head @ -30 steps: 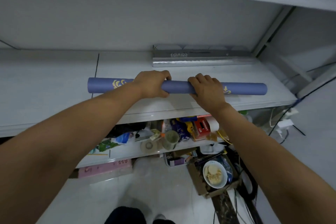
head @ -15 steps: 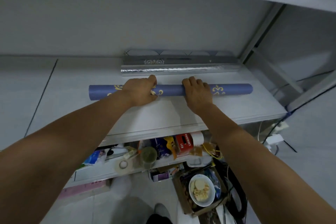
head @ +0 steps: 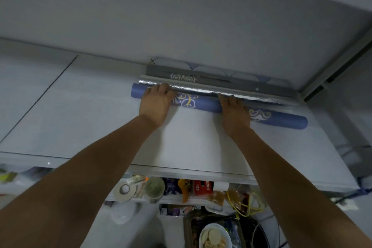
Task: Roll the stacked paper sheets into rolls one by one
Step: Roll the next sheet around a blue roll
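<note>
Head view looks down two bare forearms to a white surface (head: 100,117) that runs to a pale wall. A long blue paper roll printed with gold and white scrolls (head: 201,104) lies along the far part of that surface, its left end farther away than its right end. The left hand (head: 156,102) rests palm down on the roll near its left end. The right hand (head: 234,110) rests palm down on it right of the middle, with a stretch of patterned blue paper showing between the two hands. On both hands the fingers (head: 161,88) lie stretched forward over the top of the roll, pressing on it and not wrapped round it.

Just beyond the blue roll and touching it lies a shiny silver foil roll (head: 201,90). Behind that, against the wall, is a grey roll with a white scroll pattern (head: 159,71).

Under the near edge a lower shelf holds a white tape ring (head: 124,189), a green cup (head: 154,187) and a red box (head: 202,186). Lower down stands a white bowl of pale food (head: 214,236).
</note>
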